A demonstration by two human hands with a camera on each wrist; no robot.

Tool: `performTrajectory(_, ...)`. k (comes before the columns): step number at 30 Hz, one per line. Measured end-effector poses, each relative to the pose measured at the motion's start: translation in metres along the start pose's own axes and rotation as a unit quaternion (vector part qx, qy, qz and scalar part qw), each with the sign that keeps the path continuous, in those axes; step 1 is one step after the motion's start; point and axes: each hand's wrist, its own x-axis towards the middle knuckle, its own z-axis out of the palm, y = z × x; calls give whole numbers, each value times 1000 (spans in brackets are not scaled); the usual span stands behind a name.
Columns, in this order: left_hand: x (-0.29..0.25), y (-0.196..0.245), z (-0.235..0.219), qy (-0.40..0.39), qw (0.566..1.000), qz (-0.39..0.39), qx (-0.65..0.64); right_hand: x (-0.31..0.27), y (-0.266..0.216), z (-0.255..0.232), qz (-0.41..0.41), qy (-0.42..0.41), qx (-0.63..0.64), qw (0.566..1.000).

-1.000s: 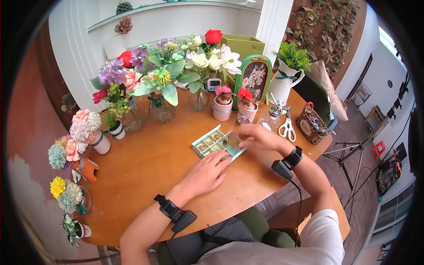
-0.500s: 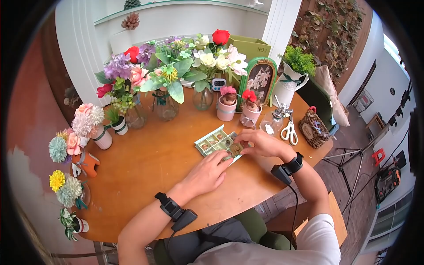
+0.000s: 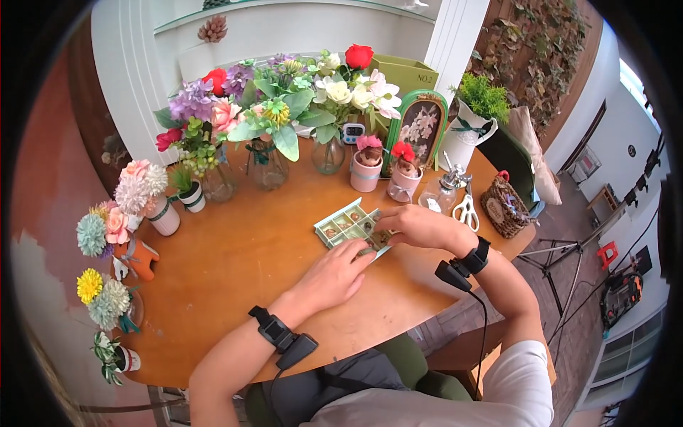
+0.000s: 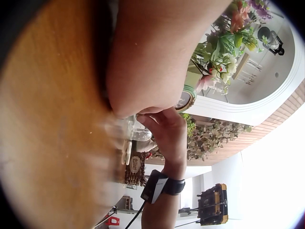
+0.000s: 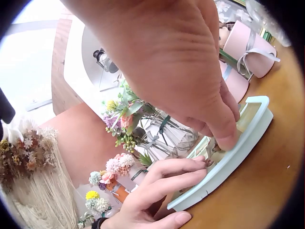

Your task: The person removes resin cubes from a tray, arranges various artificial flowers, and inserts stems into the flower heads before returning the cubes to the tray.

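Observation:
A pale green compartment tray [image 3: 329, 229] holding small brownish pieces lies on the wooden table. My left hand [image 3: 329, 276] rests at its near left side, fingers extended over the compartments; in the right wrist view those fingers [image 5: 164, 183] lie over the tray's rim [image 5: 248, 138]. From the right, my right hand [image 3: 430, 229] reaches into the tray with bent fingers. Its thumb and fingertips are down inside, beside a small dark piece [image 5: 216, 147]; whether they pinch anything is hidden. The left wrist view shows mostly the left hand [image 4: 147, 62], with the right hand [image 4: 169, 136] beyond.
Behind the tray stand two pink pots [image 3: 365, 176], a glass bottle [image 3: 437, 196], white-handled scissors [image 3: 466, 213] and a woven basket [image 3: 505, 206]. Flower vases [image 3: 267, 171] line the back and left; a green frame [image 3: 420, 132] stands behind the pots.
My right hand, blurred above the tray's right part a second ago, has lowered its fingers into the compartments. The left hand has stayed at the tray. The head view has shifted slightly.

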Motion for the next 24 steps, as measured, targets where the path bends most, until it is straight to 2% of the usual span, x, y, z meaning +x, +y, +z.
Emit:
performTrajectory(5, -1, -1, 0, 3, 1000, 7, 14, -7, -2, 7, 14, 23, 49, 998)
performTrajectory(7, 0, 0, 0, 5, 1000, 1, 10, -13, -17, 9, 44, 72, 78, 993)
performTrajectory(8, 0, -1, 1, 7, 1000, 4, 10, -13, -17, 14, 40, 71, 75, 994)
performTrajectory(10, -1, -1, 2, 9, 1000, 6, 14, -13, -18, 26, 28, 145, 48, 988)
performTrajectory(11, -1, 0, 2, 5, 1000, 3, 11, -14, -20, 31, 73, 178, 84, 978)
performTrajectory(15, -1, -2, 3, 10, 1000, 5, 10, -15, -15, 27, 96, 140, 80, 982)
performTrajectory(17, -1, -2, 3, 6, 1000, 4, 9, -13, -14, 18, 124, 138, 160, 970)
performTrajectory(18, -1, -3, 3, 4, 1000, 3, 9, -11, -4, 19, 124, 139, 160, 969)
performTrajectory(19, -1, -3, 2, 4, 1000, 4, 9, -8, 9, 23, 127, 218, 279, 927)
performTrajectory(20, -1, -3, 2, 3, 1000, 2, 10, -7, 20, 26, 127, 290, 393, 863)
performTrajectory(21, -1, -2, 2, 1, 1000, 1, 11, -4, 15, 23, 183, 321, 470, 801)
performTrajectory(22, -1, -2, 2, 1, 1000, 0, 11, -4, 23, 24, 182, 321, 471, 801)
performTrajectory(24, 0, -2, 1, -4, 1000, 1, 8, -3, 42, 27, 188, 217, 663, 692)
